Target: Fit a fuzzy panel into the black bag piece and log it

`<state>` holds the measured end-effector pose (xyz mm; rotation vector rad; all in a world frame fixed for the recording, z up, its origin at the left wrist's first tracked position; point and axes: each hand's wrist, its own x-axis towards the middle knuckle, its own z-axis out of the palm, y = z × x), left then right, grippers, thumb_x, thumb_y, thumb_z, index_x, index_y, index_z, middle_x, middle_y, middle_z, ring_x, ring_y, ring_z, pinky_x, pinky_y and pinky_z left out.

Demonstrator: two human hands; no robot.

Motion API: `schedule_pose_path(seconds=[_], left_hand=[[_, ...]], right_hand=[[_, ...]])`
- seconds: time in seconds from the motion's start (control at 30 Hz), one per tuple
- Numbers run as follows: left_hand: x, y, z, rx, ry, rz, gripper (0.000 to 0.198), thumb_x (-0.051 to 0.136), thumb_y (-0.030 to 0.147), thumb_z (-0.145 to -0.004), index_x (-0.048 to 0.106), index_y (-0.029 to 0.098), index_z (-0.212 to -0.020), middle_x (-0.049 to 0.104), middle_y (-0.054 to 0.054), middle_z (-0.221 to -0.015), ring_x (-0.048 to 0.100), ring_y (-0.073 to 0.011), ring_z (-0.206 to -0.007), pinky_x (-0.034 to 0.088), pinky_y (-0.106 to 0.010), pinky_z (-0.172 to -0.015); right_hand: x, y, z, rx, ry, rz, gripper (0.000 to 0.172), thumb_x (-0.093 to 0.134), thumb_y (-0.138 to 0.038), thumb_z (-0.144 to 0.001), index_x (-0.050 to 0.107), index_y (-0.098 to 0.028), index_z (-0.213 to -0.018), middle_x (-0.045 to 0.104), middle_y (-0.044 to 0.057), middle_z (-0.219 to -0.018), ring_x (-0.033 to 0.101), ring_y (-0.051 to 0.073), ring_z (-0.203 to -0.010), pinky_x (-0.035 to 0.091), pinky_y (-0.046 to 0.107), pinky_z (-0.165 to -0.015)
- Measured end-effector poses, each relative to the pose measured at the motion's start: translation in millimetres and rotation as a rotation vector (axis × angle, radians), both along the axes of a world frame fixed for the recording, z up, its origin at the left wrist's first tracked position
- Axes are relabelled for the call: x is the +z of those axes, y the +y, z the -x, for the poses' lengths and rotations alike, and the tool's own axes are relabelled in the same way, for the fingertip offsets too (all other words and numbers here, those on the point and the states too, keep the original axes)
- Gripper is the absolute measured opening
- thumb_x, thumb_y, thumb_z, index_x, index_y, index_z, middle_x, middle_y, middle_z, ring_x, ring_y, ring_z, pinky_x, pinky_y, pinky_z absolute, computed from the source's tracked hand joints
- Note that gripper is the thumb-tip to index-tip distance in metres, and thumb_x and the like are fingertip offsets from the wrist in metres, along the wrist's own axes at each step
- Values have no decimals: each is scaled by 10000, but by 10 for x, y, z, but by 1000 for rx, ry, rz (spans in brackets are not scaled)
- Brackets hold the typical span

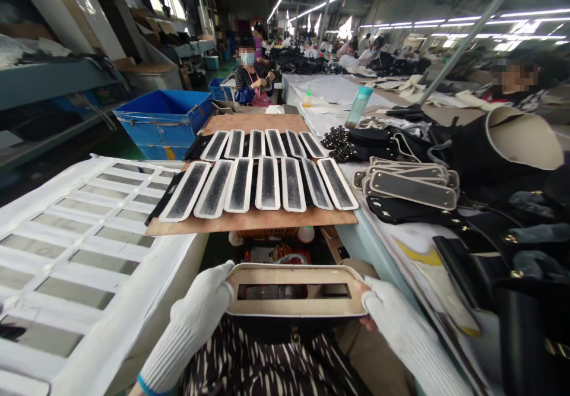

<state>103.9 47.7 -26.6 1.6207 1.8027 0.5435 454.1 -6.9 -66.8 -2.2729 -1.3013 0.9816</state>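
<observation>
Lap: brown-and-cream patterned garment [267,360], bottom centre of the frame, pretty much right under the camera.
Held piece: long beige-lined piece [294,307] with rounded ends and a narrow slot through its middle, lower centre, with black material hanging below its rim. Held up in the air, both ends gripped.
Left glove: left hand [207,298] in white knit with a blue cuff edge, closed on the piece's left end. Can't tell what the fingers behind it are doing, they're hidden.
Right glove: right hand [385,313] pinches the other end, thumb on the near side, bits of bare finger poking out below.
Board: brown board [267,219], centre of the frame, just beyond the held piece. Two rows of white-edged dark panels [268,183] sit on it, seven in front, six behind.
Left side: white sheet [118,209] with grey rectangles in rows, lower left; big blue bin [160,132] above it, upper left.
Right side: messy heap of beige-edged grey strips [412,188], with black bag parts around it.
Bottles: teal-capped bottle [358,108] and a little green-tipped one [307,98], upper centre-right.
Company: co-worker [253,84] in a striped top sits at upper centre, hands busy with something too small to make out.
</observation>
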Motion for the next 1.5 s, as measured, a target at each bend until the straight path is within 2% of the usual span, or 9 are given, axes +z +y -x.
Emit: schedule_pose_path(seconds=[0.13,0.33,0.47,0.73,0.9,1.03,1.17,1.33,1.5], left_hand=[[18,20,-28,9,15,39,522,487,407,-803,691,201,-1237,758,-84,-884,700,-288,-810,564,-401,-764],[151,43,-106,-20,40,60,440,500,351,-806,729,220,-1159,765,-64,-906,697,-292,-906,538,-389,-850],[197,14,-117,-18,94,23,439,479,325,-842,711,228,-1202,762,-61,-978,698,-267,-919,526,-365,-865],[107,100,-169,-23,198,100,430,474,312,-875,703,194,-1220,742,-68,-824,701,-255,-764,531,-351,-737],[54,169,-192,-50,139,156,392,468,317,-901,711,181,-1177,692,-51,-674,708,-270,-788,526,-345,-725],[61,139,-179,-30,143,126,392,496,338,-895,680,179,-1203,707,-65,-738,704,-287,-849,521,-358,-743],[129,65,-148,-38,113,123,348,536,414,-876,700,205,-1100,701,-44,-758,691,-263,-829,505,-313,-714],[233,-113,-143,-33,-109,133,523,526,556,-849,652,153,-1158,659,-17,-736,641,-231,-726,475,-300,-686],[217,-111,-146,-28,-200,145,539,588,572,-789,668,155,-1121,662,-24,-774,600,-229,-724,441,-305,-688]], right_hand=[[34,2,17,-8,57,56,352,368,-475,-924,631,-245,-966,677,22,-684,678,179,-614,492,242,-552],[50,28,31,1,103,88,391,359,-523,-906,618,-234,-957,682,36,-714,679,190,-625,504,258,-557],[45,21,38,-11,80,64,354,389,-491,-894,644,-247,-919,693,39,-722,677,190,-631,496,258,-550],[-1,46,-11,6,45,55,336,427,-472,-899,678,-248,-904,706,50,-717,656,188,-595,451,265,-520],[-27,77,-54,45,-5,69,325,441,-478,-903,658,-239,-867,703,41,-713,648,175,-585,408,251,-507],[-38,84,-71,85,-5,63,338,417,-471,-918,638,-235,-823,693,45,-690,648,177,-584,414,254,-516],[-43,80,-88,81,-7,42,314,445,-460,-899,649,-232,-827,684,45,-673,642,182,-572,434,263,-528],[-50,61,-102,31,50,24,296,488,-445,-865,665,-228,-960,712,43,-756,656,180,-591,444,254,-520],[-45,64,-72,133,60,23,333,432,-478,-905,625,-212,-855,675,46,-658,652,185,-569,445,248,-501]])
